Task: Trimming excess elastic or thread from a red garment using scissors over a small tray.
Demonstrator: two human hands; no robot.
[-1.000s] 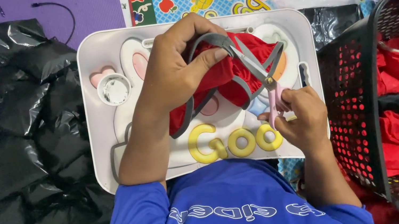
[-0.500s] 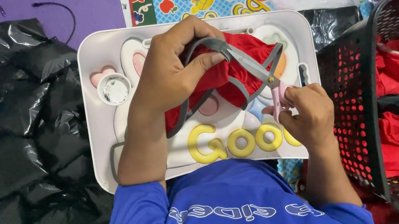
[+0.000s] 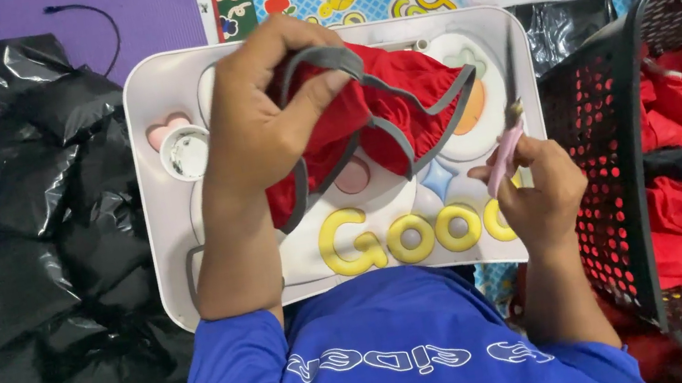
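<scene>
Two hands: red garment, pink tool

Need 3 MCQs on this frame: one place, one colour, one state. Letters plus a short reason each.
1. Where is the black basket?
A. to the right of the white tray
B. on top of the white tray
C. to the left of the tray, on the black bags

2. What colour is the trim on the red garment?
A. yellow
B. grey
C. white

3. What is the right hand doing?
A. lying flat and empty
B. pinching a thin pink tool
C. gripping the basket rim

Key:
1 A: the basket stands past the right edge of the white tray; the black bags lie on the tray's other side.
2 B: grey bands edge the red cloth bunched in the left hand.
3 B: the fingers close on the pink tool, held apart from the cloth.
</scene>
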